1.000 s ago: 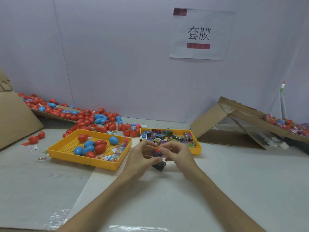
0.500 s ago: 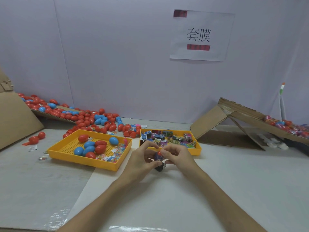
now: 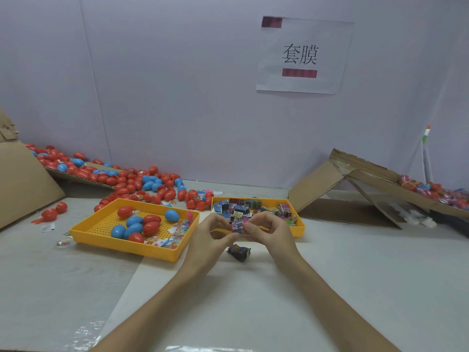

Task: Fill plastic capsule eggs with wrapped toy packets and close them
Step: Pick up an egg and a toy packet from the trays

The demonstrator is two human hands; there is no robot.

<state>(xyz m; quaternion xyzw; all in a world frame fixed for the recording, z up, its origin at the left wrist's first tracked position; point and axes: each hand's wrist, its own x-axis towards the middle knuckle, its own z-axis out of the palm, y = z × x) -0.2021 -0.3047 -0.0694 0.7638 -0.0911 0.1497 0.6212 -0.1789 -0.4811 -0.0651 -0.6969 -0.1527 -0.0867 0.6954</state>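
My left hand (image 3: 209,241) and right hand (image 3: 270,236) both pinch a wrapped packet (image 3: 238,227); pale table (image 3: 253,306) under the grip, lilac wall (image 3: 177,97) with paper sign (image 3: 330,47) beyond it

White table (image 3: 355,288) bears 2 yellow trays (image 3: 114,245), scattered eggs (image 3: 49,214), 1 dark packet (image 3: 238,252).

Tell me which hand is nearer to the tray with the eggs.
Left. The left hand is just right of the egg tray; the right hand is farther right, in front of the packet tray. Both pinch a packet between them.
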